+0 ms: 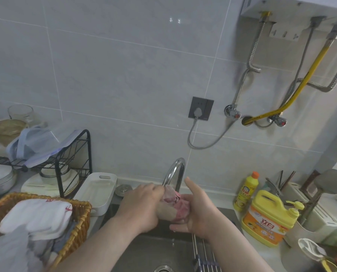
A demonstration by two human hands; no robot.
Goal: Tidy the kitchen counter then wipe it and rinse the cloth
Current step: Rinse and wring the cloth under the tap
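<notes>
Cloth (173,206): bunched pink and beige wad, held over the sink (150,250), just under the spout of the faucet (174,170).
Left hand (142,207): fingers curled round the beige end, gripping it.
Right hand (200,212): cups the pink end, fingers bent under it, thumb raised free.
Handling: soft, probably wet and heavier, so it can slip; better to take the thick middle, not a loose corner.
Room: open basin below; faucet close behind the hands; detergent jug (267,218) near on the right, wicker basket (81,211) on the left.
</notes>
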